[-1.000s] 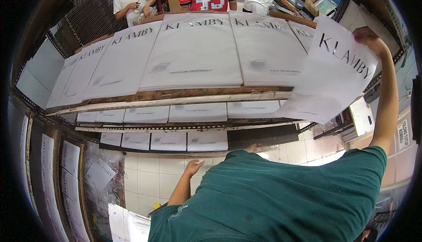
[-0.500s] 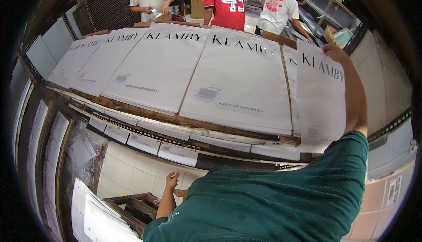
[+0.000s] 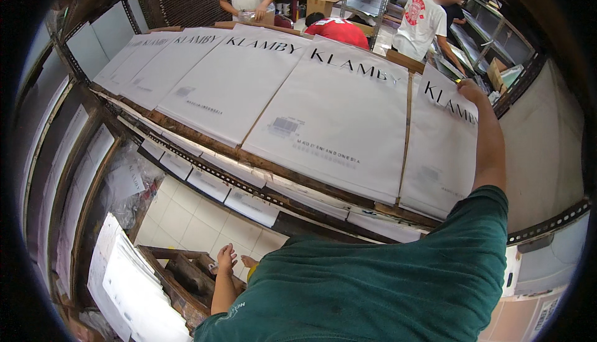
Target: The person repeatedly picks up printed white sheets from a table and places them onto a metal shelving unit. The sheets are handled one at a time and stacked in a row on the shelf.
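Observation:
At the far right of a sloping row, my right hand [image 3: 474,91] grips the upper right corner of a white printed plastic bag [image 3: 438,149]. The bag lies nearly flat, with dark lettering along its top. To its left lies a matching bag [image 3: 336,118], and several more continue leftward on the long wooden rack [image 3: 298,171]. My left hand [image 3: 225,260] is low, in front of my body, fingers curled. A small pale spot shows by its fingers, too small to make out. It touches none of the bags.
Lower tiers of the rack hold more white sheets [image 3: 249,207]. A stack of white sheets [image 3: 134,289] stands at lower left beside a brown wooden frame [image 3: 177,273]. Crumpled clear plastic [image 3: 127,186] lies nearby. Across the rack are several people and a cardboard box [image 3: 318,1].
My right hand has lowered the bag from a raised position onto the rack's right end. The view has turned slightly. The person in red has bent down.

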`<act>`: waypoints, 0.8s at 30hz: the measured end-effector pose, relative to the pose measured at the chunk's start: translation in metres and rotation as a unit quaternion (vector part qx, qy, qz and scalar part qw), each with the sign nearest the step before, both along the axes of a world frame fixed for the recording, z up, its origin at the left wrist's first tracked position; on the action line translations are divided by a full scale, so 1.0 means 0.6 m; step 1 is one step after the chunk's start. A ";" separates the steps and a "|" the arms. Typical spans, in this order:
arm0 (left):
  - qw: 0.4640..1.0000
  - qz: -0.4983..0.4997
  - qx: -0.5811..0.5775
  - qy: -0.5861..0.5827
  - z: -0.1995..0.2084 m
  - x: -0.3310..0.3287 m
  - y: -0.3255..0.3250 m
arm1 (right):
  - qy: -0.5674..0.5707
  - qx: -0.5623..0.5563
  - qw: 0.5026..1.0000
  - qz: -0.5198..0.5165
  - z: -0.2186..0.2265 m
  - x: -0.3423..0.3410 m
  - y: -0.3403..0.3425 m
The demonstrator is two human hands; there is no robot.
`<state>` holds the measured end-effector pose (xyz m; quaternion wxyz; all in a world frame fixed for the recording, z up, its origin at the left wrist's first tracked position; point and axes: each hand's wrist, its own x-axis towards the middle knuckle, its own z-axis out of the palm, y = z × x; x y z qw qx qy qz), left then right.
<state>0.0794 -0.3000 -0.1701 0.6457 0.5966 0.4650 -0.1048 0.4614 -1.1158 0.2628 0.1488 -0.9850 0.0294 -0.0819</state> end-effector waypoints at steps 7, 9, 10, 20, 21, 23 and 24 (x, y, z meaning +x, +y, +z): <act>1.000 -0.001 -0.006 0.000 0.001 -0.012 -0.010 | 0.068 -0.058 0.994 0.060 -0.004 0.021 0.007; 1.000 0.002 -0.008 -0.003 0.006 -0.017 -0.013 | 0.061 -0.055 0.996 0.037 -0.004 0.012 0.031; 1.000 0.002 -0.007 -0.004 0.005 -0.017 -0.014 | 0.056 -0.066 0.996 0.038 -0.002 0.004 0.041; 0.999 0.008 -0.007 -0.037 0.028 0.000 0.002 | -0.070 -0.143 0.987 -0.037 0.045 -0.019 0.149; 0.999 0.008 -0.009 -0.044 0.032 0.005 0.008 | -0.077 -0.149 0.986 0.003 0.062 -0.019 0.170; 0.999 0.006 -0.013 -0.052 0.033 0.023 0.021 | -0.092 -0.147 0.979 0.109 0.089 0.016 0.189; 0.998 0.020 -0.014 -0.054 0.033 0.025 0.032 | -0.092 -0.132 0.981 0.112 0.104 0.029 0.250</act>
